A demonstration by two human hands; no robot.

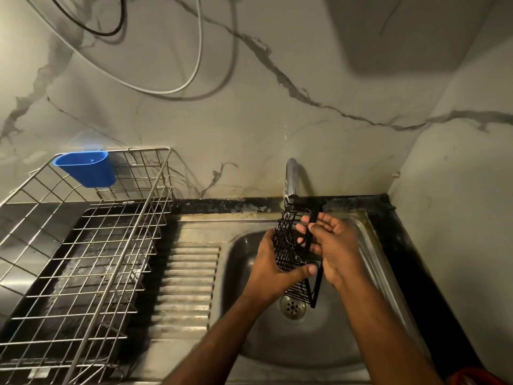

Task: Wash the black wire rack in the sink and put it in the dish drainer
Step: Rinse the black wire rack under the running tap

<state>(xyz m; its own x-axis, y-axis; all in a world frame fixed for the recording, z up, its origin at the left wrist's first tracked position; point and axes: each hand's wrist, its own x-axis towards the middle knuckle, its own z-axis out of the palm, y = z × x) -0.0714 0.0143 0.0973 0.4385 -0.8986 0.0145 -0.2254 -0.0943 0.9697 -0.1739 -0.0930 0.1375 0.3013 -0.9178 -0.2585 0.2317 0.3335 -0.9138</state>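
Observation:
The black wire rack point(288, 245) is held upright over the steel sink point(244, 315), right below the tap point(291, 179). My left hand point(273, 270) grips its lower left side, thumb across the mesh. My right hand point(333, 245) holds the rack's right frame bar, fingers curled round it near the top. The rack's bottom corner hangs just above the drain point(293, 308). The steel wire dish drainer point(91, 259) stands to the left of the sink on a dark tray.
A blue plastic cup holder point(88, 168) hangs on the drainer's back corner. The ribbed draining board point(188, 284) lies between drainer and basin. A black counter edge runs behind and to the right. Cables hang on the marble wall above.

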